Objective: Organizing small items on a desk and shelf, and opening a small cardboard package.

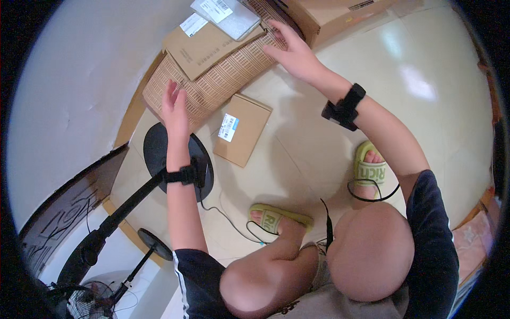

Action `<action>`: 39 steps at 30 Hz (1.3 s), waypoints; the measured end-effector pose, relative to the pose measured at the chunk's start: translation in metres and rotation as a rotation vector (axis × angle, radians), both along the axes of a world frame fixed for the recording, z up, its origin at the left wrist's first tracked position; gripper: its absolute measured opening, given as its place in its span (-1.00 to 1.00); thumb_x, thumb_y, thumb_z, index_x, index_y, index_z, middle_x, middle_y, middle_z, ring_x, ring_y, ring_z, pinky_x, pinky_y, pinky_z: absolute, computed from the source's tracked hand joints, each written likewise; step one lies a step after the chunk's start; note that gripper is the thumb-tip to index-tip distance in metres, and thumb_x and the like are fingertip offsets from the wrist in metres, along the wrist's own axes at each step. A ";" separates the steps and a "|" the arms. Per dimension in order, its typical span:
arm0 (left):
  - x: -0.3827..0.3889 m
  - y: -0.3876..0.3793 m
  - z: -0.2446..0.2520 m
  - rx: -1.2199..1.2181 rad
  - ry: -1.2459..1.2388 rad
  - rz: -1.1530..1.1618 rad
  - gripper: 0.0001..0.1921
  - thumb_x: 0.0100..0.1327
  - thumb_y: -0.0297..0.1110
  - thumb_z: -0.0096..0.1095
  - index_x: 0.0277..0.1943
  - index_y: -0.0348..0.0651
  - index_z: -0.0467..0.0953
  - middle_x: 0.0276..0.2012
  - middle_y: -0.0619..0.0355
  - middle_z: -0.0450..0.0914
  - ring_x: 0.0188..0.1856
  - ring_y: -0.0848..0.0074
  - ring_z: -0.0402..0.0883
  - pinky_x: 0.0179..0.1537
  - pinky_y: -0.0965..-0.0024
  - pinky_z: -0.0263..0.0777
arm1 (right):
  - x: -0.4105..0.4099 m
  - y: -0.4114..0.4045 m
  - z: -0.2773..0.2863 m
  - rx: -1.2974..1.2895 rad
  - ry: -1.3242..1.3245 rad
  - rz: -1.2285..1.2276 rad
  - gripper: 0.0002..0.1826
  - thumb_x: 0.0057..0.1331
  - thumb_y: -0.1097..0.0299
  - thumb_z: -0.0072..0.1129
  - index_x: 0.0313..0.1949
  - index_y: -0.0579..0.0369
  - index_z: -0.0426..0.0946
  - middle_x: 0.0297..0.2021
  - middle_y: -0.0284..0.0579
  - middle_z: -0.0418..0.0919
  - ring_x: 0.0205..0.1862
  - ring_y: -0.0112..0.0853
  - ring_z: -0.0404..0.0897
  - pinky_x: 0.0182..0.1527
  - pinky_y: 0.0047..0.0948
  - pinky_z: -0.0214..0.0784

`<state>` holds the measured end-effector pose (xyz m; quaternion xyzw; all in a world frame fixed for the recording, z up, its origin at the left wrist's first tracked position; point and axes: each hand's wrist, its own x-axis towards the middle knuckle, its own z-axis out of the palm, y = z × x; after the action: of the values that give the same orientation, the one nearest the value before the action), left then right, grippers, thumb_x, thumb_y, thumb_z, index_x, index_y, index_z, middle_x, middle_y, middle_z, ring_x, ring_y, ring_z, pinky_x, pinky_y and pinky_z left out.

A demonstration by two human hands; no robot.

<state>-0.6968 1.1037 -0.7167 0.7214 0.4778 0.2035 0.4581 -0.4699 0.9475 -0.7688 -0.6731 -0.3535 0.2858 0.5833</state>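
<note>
Near the left end of a woven patterned bolster [223, 85], my left hand [175, 105] is raised with nothing in it. My right hand [293, 52] reaches over the bolster's far right part, fingers apart and empty, close to a silvery flat package [235, 20] with a label. That package rests partly on a flat brown cardboard box [199, 52], which lies on the bolster and bears print and a white label. Between my hands, lower down on the floor, lies a smaller cardboard box [247, 131] with a white and blue label.
A fan's round black base [151, 147] stands under my left forearm, its pole slanting down left. A second stand base [154, 243] is behind it. A large cardboard carton [338, 16] sits at the top. Thin cables [227, 217] run over the tiled floor near my slippered feet.
</note>
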 end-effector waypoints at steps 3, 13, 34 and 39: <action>0.032 -0.004 0.001 -0.220 -0.067 0.023 -0.41 0.22 -0.31 -0.04 0.25 -0.28 -0.02 0.21 0.01 0.13 0.18 0.39 0.18 0.08 0.41 0.12 | 0.009 0.014 -0.009 -0.048 -0.115 -0.080 -0.30 0.15 0.20 0.09 0.20 0.17 0.03 0.06 0.05 0.24 0.10 -0.34 0.24 0.06 -0.43 0.16; 0.011 -0.015 -0.014 -0.370 -0.191 0.096 -0.44 0.23 -0.23 -0.02 0.22 -0.26 0.05 0.03 0.11 0.29 -0.02 0.53 0.31 -0.07 0.43 0.25 | 0.011 -0.002 -0.006 -0.142 0.006 -0.006 -0.41 0.09 0.16 0.16 0.04 0.17 0.23 -0.09 -0.08 0.35 -0.10 -0.35 0.34 -0.04 -0.43 0.20; -0.065 -0.185 -0.084 -0.180 0.015 -0.078 -0.57 0.12 -0.53 0.13 0.03 -0.26 0.17 -0.31 0.21 0.38 -0.44 0.67 0.39 -0.44 0.65 0.30 | -0.078 -0.147 -0.030 -0.566 -0.612 0.042 0.00 -0.28 0.17 0.40 0.12 0.29 0.03 0.02 0.15 0.17 0.11 -0.08 0.16 0.10 -0.18 0.05; -0.068 -0.172 -0.084 -0.579 -0.048 0.100 -0.70 0.13 -0.48 0.14 -0.08 -0.28 0.29 -0.30 0.21 0.41 -0.36 0.67 0.39 -0.39 0.64 0.32 | -0.079 -0.136 -0.039 -0.418 -0.388 0.032 -0.10 -0.17 0.31 0.32 0.12 0.30 0.01 0.04 0.15 0.15 0.08 -0.03 0.17 0.13 -0.26 0.05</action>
<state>-0.7649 0.9314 -0.8008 0.5312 0.5400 0.0983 0.6454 -0.5490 0.8116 -0.8075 -0.8153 -0.4026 0.2274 0.3486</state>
